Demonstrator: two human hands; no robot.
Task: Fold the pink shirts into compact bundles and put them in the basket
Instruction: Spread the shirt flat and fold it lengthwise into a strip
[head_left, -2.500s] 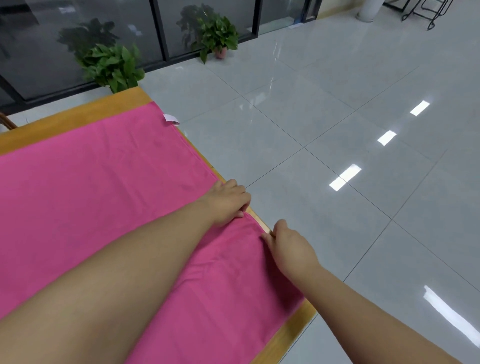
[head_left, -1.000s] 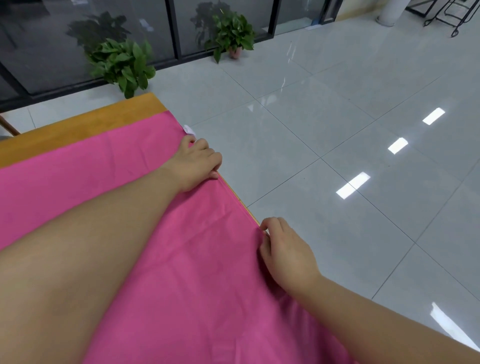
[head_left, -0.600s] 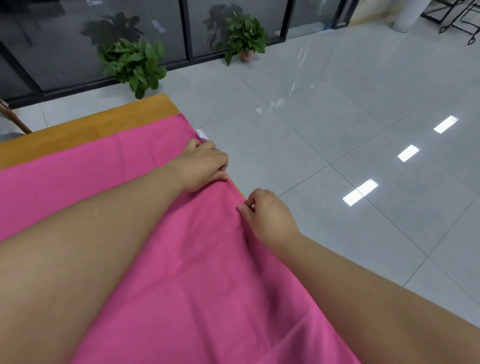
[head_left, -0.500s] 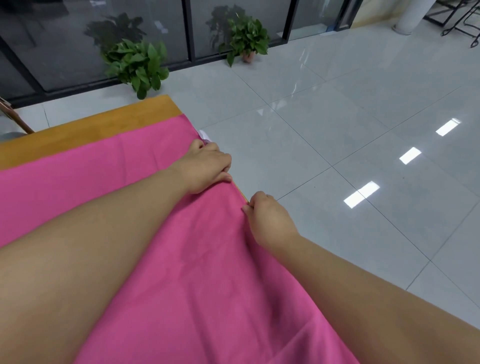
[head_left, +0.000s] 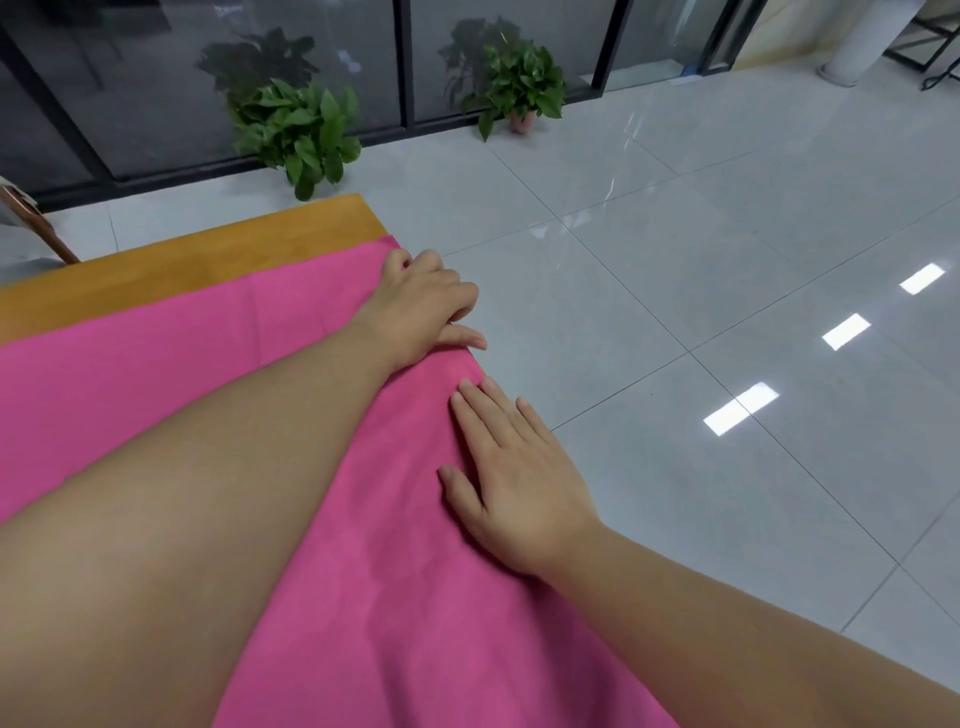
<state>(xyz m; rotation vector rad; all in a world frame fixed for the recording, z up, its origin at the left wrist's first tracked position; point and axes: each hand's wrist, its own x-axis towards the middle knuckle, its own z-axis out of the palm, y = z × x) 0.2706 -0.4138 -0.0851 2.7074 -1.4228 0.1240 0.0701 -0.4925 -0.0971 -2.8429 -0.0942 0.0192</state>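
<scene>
Head view, looking down over my two bare arms.

Item: bright pink cloth shirt (head_left: 156, 384), spread flat over the orange-brown wooden table (head_left: 197, 249). It covers most of the table; only a strip of wood shows along the far edge. The shirt's near and left parts run out of the picture, and my left forearm hides a broad band of it, so I cannot make out sleeves or collar.

Item: my left hand (head_left: 421, 306), at the shirt's far right corner by the table's edge. Fingers are curled down over the fabric there; their tips are tucked out of sight, so whether they pinch the hem I cannot tell.

Item: my right hand (head_left: 514, 478), lying palm down on the shirt's right edge, fingers straight and slightly spread, pressing the cloth flat. The outer fingers reach past the table's edge, over the floor.

Item: pale grey glossy tiled floor (head_left: 727, 260), with bright light reflections.

Item: two green leafy potted plants, one near the table (head_left: 296, 124), one further right (head_left: 519, 88), both against a dark glass wall (head_left: 156, 78).
</scene>
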